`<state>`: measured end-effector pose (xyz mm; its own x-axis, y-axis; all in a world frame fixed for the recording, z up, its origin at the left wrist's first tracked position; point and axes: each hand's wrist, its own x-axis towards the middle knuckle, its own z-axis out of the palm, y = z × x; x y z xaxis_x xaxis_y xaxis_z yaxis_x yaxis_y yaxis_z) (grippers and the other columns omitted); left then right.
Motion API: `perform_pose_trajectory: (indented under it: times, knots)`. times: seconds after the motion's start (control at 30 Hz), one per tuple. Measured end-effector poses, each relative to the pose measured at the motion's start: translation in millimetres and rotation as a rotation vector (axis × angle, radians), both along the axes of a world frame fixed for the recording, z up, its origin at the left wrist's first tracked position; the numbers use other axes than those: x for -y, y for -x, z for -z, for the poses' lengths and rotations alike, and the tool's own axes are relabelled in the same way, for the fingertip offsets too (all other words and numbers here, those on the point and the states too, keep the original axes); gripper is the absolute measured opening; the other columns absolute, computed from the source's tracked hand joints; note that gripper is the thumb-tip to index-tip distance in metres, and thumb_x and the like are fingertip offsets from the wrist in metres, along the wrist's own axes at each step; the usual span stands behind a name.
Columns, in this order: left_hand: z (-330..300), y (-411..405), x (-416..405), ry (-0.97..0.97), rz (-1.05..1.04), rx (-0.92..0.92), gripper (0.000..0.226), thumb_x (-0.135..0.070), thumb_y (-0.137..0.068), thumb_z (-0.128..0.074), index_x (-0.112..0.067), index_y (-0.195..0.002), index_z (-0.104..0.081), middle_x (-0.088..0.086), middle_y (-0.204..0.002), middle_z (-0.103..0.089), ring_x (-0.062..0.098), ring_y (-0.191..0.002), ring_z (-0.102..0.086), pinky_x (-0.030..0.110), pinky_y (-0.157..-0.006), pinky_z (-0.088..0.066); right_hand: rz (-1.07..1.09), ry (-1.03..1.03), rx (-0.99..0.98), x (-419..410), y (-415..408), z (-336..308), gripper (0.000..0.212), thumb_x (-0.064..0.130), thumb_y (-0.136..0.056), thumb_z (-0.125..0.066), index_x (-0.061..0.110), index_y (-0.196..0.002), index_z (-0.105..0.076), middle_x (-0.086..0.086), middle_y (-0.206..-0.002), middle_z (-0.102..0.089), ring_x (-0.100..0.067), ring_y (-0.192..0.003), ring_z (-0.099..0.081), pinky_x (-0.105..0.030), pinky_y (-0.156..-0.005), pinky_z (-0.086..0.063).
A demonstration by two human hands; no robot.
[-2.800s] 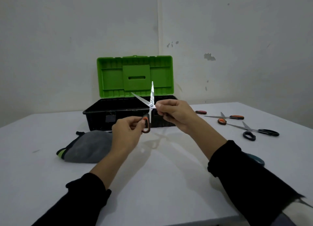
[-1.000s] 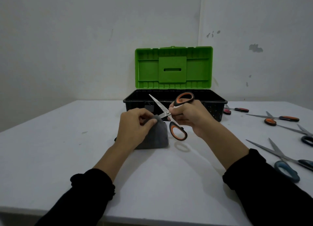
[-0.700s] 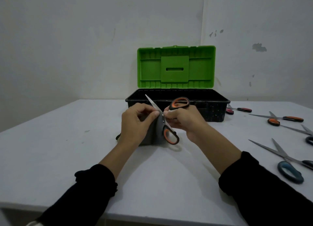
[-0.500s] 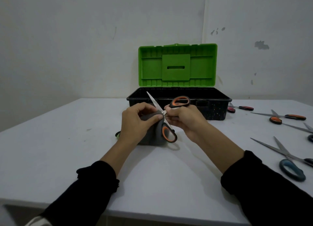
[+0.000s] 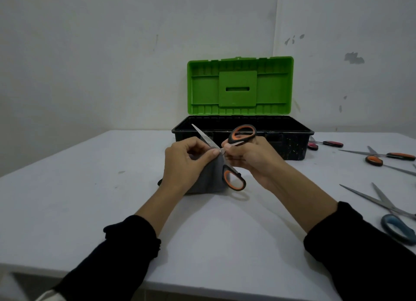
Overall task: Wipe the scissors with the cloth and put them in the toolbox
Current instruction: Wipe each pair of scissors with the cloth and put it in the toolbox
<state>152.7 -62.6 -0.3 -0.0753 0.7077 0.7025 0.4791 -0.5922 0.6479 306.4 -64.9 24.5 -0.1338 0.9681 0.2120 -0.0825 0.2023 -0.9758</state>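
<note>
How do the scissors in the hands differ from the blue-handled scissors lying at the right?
The orange-handled scissors are held up by both hands; the blue-handled scissors lie flat on the table. A grey cloth touches the held pair, but not the blue pair. Both are open.

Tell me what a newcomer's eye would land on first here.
The bright green lid of the open toolbox stands upright at the back of the white table. In front of it, the left hand pinches a grey cloth on a blade of the opened orange-handled scissors, which the right hand holds. More scissors lie to the right.
</note>
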Motion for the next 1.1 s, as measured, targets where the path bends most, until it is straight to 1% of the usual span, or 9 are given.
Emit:
perform_pose_trajectory:
  times: [0.1, 0.2, 0.3, 0.4, 0.53, 0.7, 0.83, 1.0, 1.1]
  knots:
    - [-1.2, 1.7, -1.3, 0.025, 0.020, 0.018, 0.016, -0.027, -0.074, -0.076, -0.012, -0.072, -0.070, -0.005, -0.068, -0.067, 0.000, -0.064, -0.058, 0.009, -0.062, -0.043, -0.021, 0.008, -0.031, -0.6, -0.5, -1.0, 0.015, -0.003, -0.086, -0.059, 0.007, -0.077, -0.065, -0.006, -0.069, -0.062, -0.015, -0.061, -0.058, -0.018, -0.056, -0.052]
    - [-0.8, 5.1, -2.6, 0.093, 0.057, -0.025, 0.011, -0.024, -0.076, -0.074, -0.014, -0.075, -0.069, -0.007, -0.070, -0.066, -0.004, -0.062, -0.056, 0.007, -0.060, -0.041, -0.020, 0.021, -0.016, 0.4, -6.3, -6.9, 0.015, -0.005, -0.086, -0.058, 0.006, -0.078, -0.064, -0.006, -0.069, -0.062, -0.016, -0.061, -0.057, -0.017, -0.055, -0.052]
    - [-1.9, 15.2, -4.3, 0.138, 0.031, 0.018, 0.010, -0.025, -0.076, -0.074, -0.016, -0.076, -0.070, -0.004, -0.071, -0.067, -0.004, -0.062, -0.057, 0.006, -0.057, -0.041, -0.013, 0.026, -0.044, -0.2, -19.7, -16.3, 0.014, -0.005, -0.086, -0.056, 0.005, -0.080, -0.064, -0.002, -0.063, -0.065, -0.013, -0.060, -0.059, -0.016, -0.053, -0.053]
    - [-3.0, 13.8, -3.0, 0.053, -0.020, 0.110, 0.008, -0.022, -0.075, -0.075, -0.015, -0.075, -0.071, -0.007, -0.071, -0.068, -0.005, -0.063, -0.058, 0.005, -0.060, -0.042, 0.030, -0.013, -0.007, -2.1, -26.3, -18.9, 0.015, -0.005, -0.086, -0.057, 0.006, -0.080, -0.064, -0.002, -0.068, -0.066, -0.014, -0.063, -0.062, -0.019, -0.056, -0.054]
    - [-0.3, -1.6, -1.5, -0.075, -0.047, 0.080, 0.010, -0.020, -0.075, -0.076, -0.013, -0.074, -0.070, -0.010, -0.071, -0.067, 0.000, -0.068, -0.059, 0.009, -0.064, -0.043, -0.006, -0.048, -0.006, -1.5, -4.4, -9.9, 0.016, -0.005, -0.086, -0.057, 0.007, -0.078, -0.062, -0.005, -0.073, -0.062, -0.014, -0.064, -0.060, -0.016, -0.056, -0.053]
    - [1.7, 4.2, -2.6, -0.023, -0.018, 0.055, 0.011, -0.021, -0.074, -0.077, -0.016, -0.071, -0.067, -0.012, -0.070, -0.064, -0.003, -0.067, -0.056, 0.008, -0.064, -0.042, 0.030, 0.015, -0.070, -2.0, -15.4, -17.7, 0.016, -0.003, -0.087, -0.057, 0.009, -0.078, -0.064, -0.001, -0.062, -0.064, -0.013, -0.059, -0.058, -0.018, -0.053, -0.051]
    - [-0.2, 1.7, -2.6, -0.036, -0.025, 0.130, 0.010, -0.018, -0.075, -0.076, -0.014, -0.070, -0.067, -0.009, -0.069, -0.065, -0.004, -0.066, -0.057, 0.006, -0.063, -0.042, 0.120, -0.008, 0.061, -5.6, -28.3, -20.1, 0.012, -0.001, -0.085, -0.061, 0.009, -0.080, -0.066, -0.005, -0.074, -0.066, -0.016, -0.068, -0.063, -0.022, -0.062, -0.052]
    - [4.5, -4.1, -4.6, -0.081, -0.027, 0.070, 0.014, -0.020, -0.074, -0.076, -0.010, -0.071, -0.067, -0.002, -0.071, -0.066, 0.013, -0.072, -0.060, 0.022, -0.070, -0.045, 0.078, -0.065, 0.104, -3.8, 2.1, -7.0, 0.010, 0.000, -0.082, -0.064, 0.009, -0.078, -0.067, -0.007, -0.074, -0.067, -0.016, -0.068, -0.065, -0.025, -0.063, -0.053]
    - [5.3, -1.1, -5.4, -0.061, -0.032, 0.091, 0.018, -0.025, -0.074, -0.077, -0.011, -0.070, -0.066, -0.005, -0.070, -0.065, 0.012, -0.071, -0.058, 0.023, -0.070, -0.045, 0.063, -0.015, 0.005, 0.4, 2.1, -10.6, 0.012, -0.003, -0.085, -0.060, 0.007, -0.079, -0.064, -0.004, -0.071, -0.065, -0.012, -0.059, -0.062, -0.018, -0.054, -0.052]
